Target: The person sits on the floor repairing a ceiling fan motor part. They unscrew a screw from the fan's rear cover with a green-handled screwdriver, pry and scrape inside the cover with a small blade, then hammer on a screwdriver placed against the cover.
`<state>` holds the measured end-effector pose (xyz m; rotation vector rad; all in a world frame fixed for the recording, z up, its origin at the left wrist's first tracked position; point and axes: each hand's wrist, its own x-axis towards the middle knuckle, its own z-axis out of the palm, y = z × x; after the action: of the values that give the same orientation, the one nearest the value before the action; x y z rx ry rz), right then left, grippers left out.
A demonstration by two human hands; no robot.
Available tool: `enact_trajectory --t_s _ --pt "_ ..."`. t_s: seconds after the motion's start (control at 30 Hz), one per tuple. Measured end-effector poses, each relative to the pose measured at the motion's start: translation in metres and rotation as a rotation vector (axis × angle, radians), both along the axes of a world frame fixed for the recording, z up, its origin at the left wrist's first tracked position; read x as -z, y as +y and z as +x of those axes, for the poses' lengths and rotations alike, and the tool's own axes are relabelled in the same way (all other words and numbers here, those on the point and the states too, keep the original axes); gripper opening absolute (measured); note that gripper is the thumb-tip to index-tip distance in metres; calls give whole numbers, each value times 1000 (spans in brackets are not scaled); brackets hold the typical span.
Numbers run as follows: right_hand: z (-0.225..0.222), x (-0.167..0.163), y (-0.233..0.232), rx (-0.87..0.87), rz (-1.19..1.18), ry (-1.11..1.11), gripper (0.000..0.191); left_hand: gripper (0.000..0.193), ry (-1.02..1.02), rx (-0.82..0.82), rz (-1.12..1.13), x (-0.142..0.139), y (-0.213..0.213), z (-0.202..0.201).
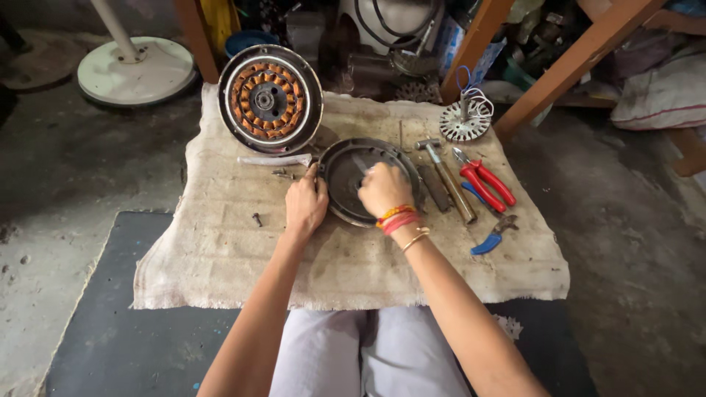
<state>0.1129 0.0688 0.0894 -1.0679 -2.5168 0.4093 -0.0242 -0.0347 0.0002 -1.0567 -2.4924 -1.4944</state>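
Left hand (305,204) grips the rim of a dark round motor cover (340,173) mid-cloth (220,250); right hand (384,188), fingers curled together, presses inside it. Hammer (446,179) lies just beside.

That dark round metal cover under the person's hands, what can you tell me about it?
The dark round cover is a shallow dish of dull, grimy grey metal with a raised rim. It lies flat, hollow side up, near the middle of the beige cloth. The left hand grips its left rim; the right hand rests inside it, hiding the centre and holding something thin that I cannot make out. The copper-wound motor stands just behind it.
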Motion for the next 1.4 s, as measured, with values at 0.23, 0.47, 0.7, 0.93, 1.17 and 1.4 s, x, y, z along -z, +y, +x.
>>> enact_trajectory --t_s 0.23,0.47,0.7,0.93,1.17,1.4 --pt "17 11 6 -196 8 26 28 45 0 -12 -34 -1 1 2" --pt "2 7 5 50 56 17 24 45 24 -24 -48 1 -1 2" --pt "25 9 -6 -355 35 16 23 47 22 -69 -114 0 0 4" --pt "14 10 7 -128 178 -28 23 52 -40 -241 -224 -12 3 51" --pt "25 -18 2 -158 12 -185 21 57 -111 -279 -142 -5 -11 93" --pt "28 -22 6 -188 56 -94 21 41 -130 59 154 -8 0 -6"
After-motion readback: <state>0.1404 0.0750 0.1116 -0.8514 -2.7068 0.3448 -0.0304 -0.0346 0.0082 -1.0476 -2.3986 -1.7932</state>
